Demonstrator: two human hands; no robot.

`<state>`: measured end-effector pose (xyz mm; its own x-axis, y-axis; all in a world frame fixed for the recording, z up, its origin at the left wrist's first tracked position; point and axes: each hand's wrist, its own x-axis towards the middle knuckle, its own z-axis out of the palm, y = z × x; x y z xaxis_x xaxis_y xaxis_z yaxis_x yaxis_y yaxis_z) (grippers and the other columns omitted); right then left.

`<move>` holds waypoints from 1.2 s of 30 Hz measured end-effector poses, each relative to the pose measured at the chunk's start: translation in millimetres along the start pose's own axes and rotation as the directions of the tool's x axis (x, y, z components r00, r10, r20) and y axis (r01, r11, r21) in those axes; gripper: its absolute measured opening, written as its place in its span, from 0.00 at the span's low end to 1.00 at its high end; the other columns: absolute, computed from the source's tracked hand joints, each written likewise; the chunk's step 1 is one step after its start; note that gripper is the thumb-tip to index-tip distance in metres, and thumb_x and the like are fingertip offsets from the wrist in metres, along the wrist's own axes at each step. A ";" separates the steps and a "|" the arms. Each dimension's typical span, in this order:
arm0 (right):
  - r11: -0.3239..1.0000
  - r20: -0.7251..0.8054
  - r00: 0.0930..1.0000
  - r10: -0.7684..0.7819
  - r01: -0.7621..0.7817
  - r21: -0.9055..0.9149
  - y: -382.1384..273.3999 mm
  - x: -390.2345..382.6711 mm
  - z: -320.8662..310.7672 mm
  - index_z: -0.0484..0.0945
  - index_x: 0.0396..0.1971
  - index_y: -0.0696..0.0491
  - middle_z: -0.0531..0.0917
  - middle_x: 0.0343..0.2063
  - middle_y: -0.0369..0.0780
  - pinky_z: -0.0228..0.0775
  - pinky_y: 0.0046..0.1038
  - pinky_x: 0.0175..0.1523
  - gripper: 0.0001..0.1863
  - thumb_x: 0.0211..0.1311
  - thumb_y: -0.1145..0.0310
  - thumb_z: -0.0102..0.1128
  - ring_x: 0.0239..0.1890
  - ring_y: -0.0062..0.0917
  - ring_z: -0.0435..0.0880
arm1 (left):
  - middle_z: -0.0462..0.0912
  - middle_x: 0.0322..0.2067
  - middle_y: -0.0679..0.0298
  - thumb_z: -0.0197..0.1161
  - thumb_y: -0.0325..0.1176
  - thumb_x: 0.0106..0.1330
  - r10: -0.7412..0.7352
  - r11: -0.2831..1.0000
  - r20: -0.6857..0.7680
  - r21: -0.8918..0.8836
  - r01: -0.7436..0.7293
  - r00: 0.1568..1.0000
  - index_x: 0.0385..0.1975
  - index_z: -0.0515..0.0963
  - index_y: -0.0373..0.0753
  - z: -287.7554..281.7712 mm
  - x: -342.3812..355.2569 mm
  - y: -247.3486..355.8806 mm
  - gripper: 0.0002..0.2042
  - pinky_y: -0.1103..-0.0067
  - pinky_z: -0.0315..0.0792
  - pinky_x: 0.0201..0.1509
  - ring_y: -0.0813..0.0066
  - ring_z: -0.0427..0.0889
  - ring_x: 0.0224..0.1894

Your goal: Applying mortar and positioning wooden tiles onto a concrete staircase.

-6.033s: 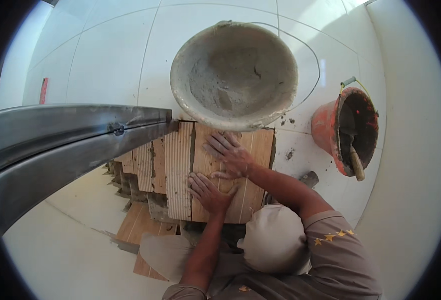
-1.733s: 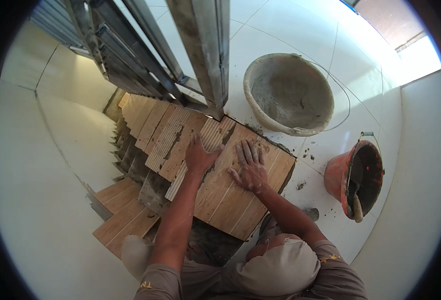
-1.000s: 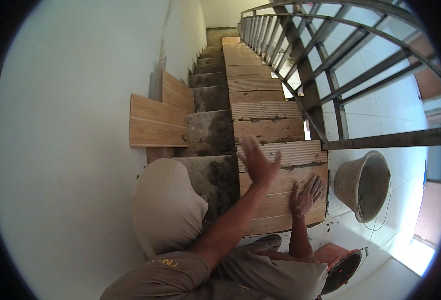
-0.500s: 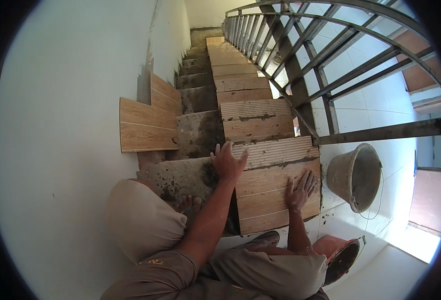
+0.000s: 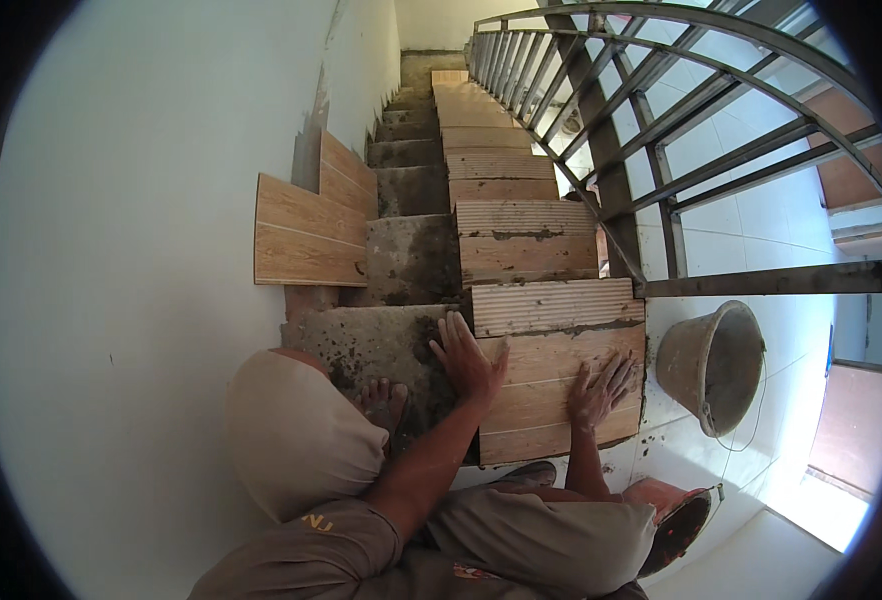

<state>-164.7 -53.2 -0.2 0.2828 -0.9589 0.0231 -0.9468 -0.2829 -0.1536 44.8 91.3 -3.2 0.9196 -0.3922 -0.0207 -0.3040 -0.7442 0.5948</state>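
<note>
My left hand is open with fingers spread at the left edge of a wood-look tile on the nearest step, beside bare, mortar-spotted concrete. My right hand lies open on the same tile's right part, its fingers dusty with pale residue. Along the back of that tile runs a ridged strip with a dark mortar line between them. My bare foot shows left of my left hand.
Loose wood-look tiles lean on the left wall. Tiled steps climb beside bare concrete ones. A metal railing runs along the right. A grey bucket and an orange bucket stand to the right.
The view has swung toward the staircase. My left hand was raised a second ago and has come down at the tile's left edge. My right hand stays on the tile.
</note>
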 end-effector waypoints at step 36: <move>0.974 0.026 0.979 0.202 -0.204 0.099 -10.1 1.8 -18.9 0.54 0.86 0.48 0.50 0.85 0.53 0.36 0.63 0.84 0.53 0.72 0.35 0.62 0.87 0.55 0.42 | 0.58 0.83 0.54 0.55 0.73 0.68 0.720 0.449 0.609 -0.041 -0.893 0.334 0.81 0.62 0.37 5.0 -31.2 45.4 0.51 0.44 0.44 0.87 0.56 0.52 0.86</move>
<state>-157.6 -52.5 20.0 0.0893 -0.9954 -0.0339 -0.9646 -0.0779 -0.2520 1.1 67.0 20.5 -0.0634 -0.9956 -0.0684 -0.9472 0.0384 0.3185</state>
